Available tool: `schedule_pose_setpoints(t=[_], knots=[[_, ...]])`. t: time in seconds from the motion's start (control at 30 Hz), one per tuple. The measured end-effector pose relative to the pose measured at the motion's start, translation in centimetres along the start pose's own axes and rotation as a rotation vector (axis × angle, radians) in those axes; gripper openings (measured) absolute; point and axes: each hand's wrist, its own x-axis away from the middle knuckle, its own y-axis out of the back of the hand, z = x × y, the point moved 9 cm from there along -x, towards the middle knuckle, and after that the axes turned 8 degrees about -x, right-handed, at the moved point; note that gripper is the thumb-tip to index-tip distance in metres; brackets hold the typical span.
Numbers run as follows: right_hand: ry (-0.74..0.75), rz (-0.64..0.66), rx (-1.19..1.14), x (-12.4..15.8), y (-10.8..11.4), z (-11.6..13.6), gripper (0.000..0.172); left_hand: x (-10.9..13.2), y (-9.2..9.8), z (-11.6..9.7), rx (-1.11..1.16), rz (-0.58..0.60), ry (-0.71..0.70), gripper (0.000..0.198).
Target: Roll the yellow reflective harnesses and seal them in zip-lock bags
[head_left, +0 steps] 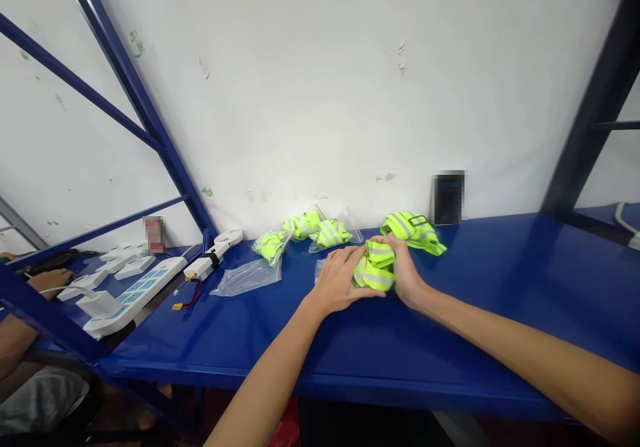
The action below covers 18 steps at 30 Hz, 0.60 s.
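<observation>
A folded neon-yellow reflective vest (376, 267) with grey stripes lies on the blue shelf (450, 327) between my two hands. My left hand (336, 280) presses against its left side with fingers together and laid over it. My right hand (403, 268) cups its right side, fingers curled round the fabric. An empty clear plastic bag (320, 268) peeks out under my left hand.
Another loose vest (414, 230) lies behind. Bagged vests (334, 232) (270, 244) and an empty bag (247, 277) sit to the left. Further left are a small white fan (229, 237), a power strip (137, 290) and another person's hand (47, 279). Blue frame struts cross at left.
</observation>
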Motion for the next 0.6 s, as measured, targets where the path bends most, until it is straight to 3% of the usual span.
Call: schedule_pose_setpoints(t=[0.1,0.2,0.43,0.6], knots=[[-0.161,0.168,-0.164,0.7,-1.1,-0.7,0.028,0.5,0.1,1.3,0.043,0.094,0.047,0.088],[-0.212,0.368,-0.067,1.0,-1.9,-0.9,0.034,1.1,0.1,2.6,0.037,0.126,0.089,0.090],[0.122,0.648,0.481,1.2,-2.4,1.0,0.053,1.6,-0.9,3.8,0.039,0.192,0.087,0.097],[0.225,0.741,0.717,2.1,-2.9,1.8,0.045,1.5,-0.9,3.9,0.110,0.199,0.059,0.095]])
